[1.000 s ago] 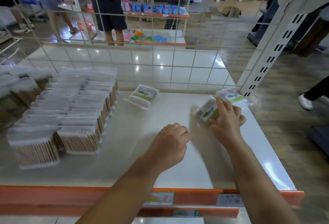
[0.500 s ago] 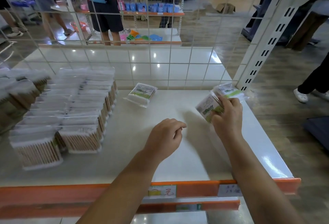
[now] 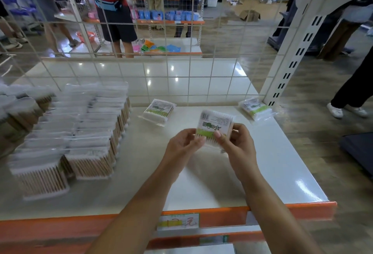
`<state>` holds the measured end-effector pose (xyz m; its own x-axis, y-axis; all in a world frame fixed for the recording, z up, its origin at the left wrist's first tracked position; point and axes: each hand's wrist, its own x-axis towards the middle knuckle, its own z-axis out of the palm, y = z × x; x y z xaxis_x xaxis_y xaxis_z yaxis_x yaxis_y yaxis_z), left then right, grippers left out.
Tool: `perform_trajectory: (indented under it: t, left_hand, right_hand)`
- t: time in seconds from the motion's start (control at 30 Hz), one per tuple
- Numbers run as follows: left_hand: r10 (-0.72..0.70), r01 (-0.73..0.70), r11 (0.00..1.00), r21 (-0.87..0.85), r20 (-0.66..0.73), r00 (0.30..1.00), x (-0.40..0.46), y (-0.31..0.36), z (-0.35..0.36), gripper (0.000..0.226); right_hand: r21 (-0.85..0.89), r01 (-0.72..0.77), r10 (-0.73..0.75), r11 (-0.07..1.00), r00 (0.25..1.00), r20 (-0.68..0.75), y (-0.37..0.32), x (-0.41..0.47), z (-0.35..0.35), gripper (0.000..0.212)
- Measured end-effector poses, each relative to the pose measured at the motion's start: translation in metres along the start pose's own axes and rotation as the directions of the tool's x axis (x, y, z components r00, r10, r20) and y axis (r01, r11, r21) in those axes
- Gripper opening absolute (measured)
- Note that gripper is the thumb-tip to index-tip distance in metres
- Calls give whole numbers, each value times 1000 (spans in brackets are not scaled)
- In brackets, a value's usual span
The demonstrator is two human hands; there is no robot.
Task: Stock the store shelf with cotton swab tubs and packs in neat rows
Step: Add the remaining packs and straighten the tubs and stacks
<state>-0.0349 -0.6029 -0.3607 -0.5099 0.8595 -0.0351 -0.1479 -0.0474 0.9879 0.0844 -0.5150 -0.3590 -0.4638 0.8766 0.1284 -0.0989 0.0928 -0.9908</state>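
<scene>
Both hands hold one cotton swab pack (image 3: 215,125) with a green and white label, lifted above the middle of the white shelf (image 3: 272,165). My left hand (image 3: 184,146) pinches its left edge and my right hand (image 3: 235,142) pinches its right side. A second pack (image 3: 157,111) lies flat near the back of the shelf. A third pack (image 3: 255,108) lies at the back right corner. Rows of clear cotton swab tubs (image 3: 84,130) fill the left part of the shelf.
A white wire grid (image 3: 167,76) backs the shelf, and a slotted upright post (image 3: 290,60) stands at its right rear. An orange front rail (image 3: 222,217) carries a price tag (image 3: 178,221). People stand in the aisle behind the grid and at right.
My right hand lifted the pack from the right side of the shelf and brought it toward the middle. My left hand rose off the shelf and took hold of the pack's other side.
</scene>
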Motion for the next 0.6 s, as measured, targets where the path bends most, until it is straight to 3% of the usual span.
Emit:
perform_trajectory:
  t: [0.17,0.37,0.6]
  left_hand:
    - [4,-4,1000,20,5,1000,-1,2,0,14]
    - [15,-14,1000,-23,13,1000,-3,4,0,13]
    - [135,-139,984,-107,-45,990,1,15,-8,17]
  right_hand:
    - [-31,20,-18,999,998,63,3,-3,1,33]
    - [-54,64,-60,996,996,71,3,-3,-1,33]
    - [-53,108,-105,993,993,60,2,-4,-3,48]
